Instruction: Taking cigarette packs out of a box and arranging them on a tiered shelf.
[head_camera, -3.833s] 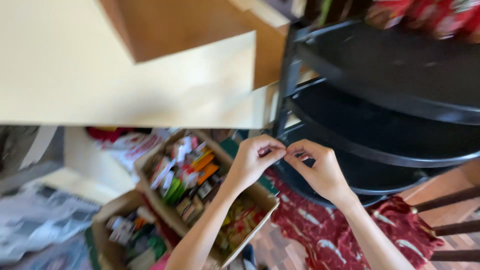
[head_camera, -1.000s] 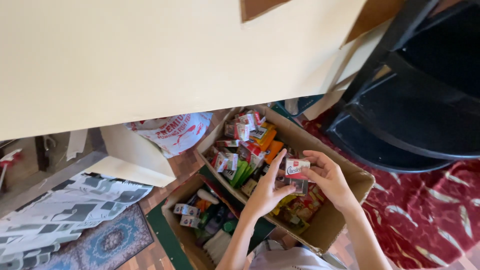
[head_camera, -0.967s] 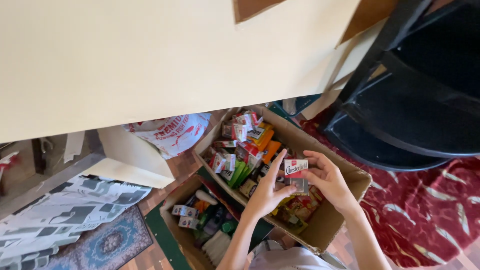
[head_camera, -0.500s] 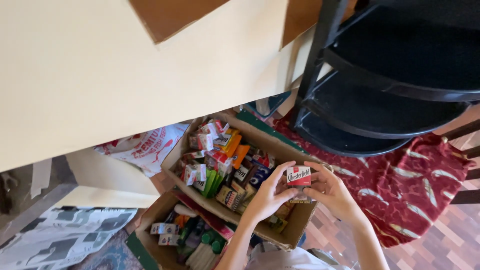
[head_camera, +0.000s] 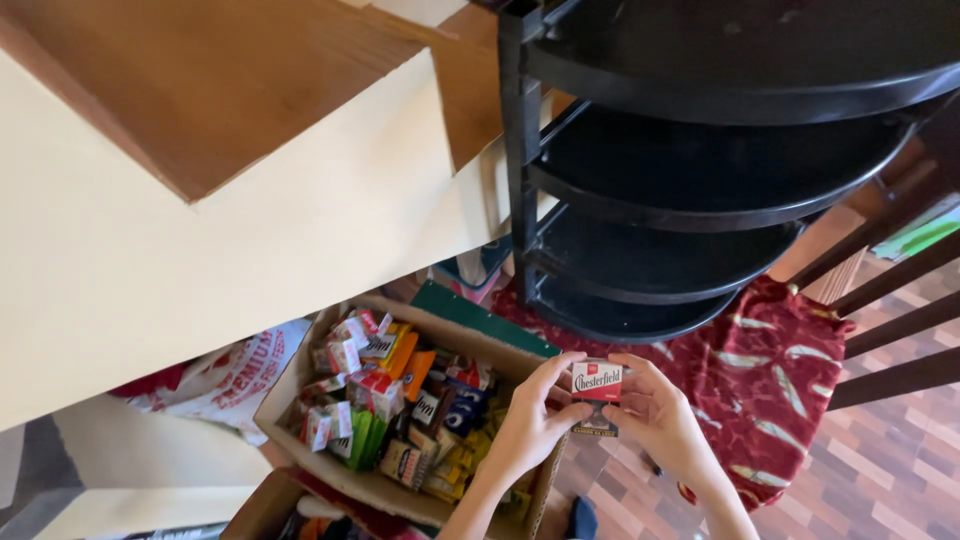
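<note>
A small red, white and black packet (head_camera: 597, 391) is held upright between both hands, just above the right edge of an open cardboard box (head_camera: 300, 375). My left hand (head_camera: 532, 427) grips the packet's left side with fingers and thumb. My right hand (head_camera: 662, 418) holds its right side. The box is filled with several small colourful packets (head_camera: 390, 405) in red, white, green, orange and blue.
A black shelf rack (head_camera: 690, 170) with curved tiers stands to the upper right on a red patterned cloth (head_camera: 770, 390). A cream and wood wall panel (head_camera: 230, 200) overhangs the left. A white printed bag (head_camera: 235, 375) lies left of the box. Dark chair slats (head_camera: 890, 330) are at right.
The view has swung up and right, bringing the black rack in. Both hands lifted the small packet out of the box and now hold it up beside the box's right edge.
</note>
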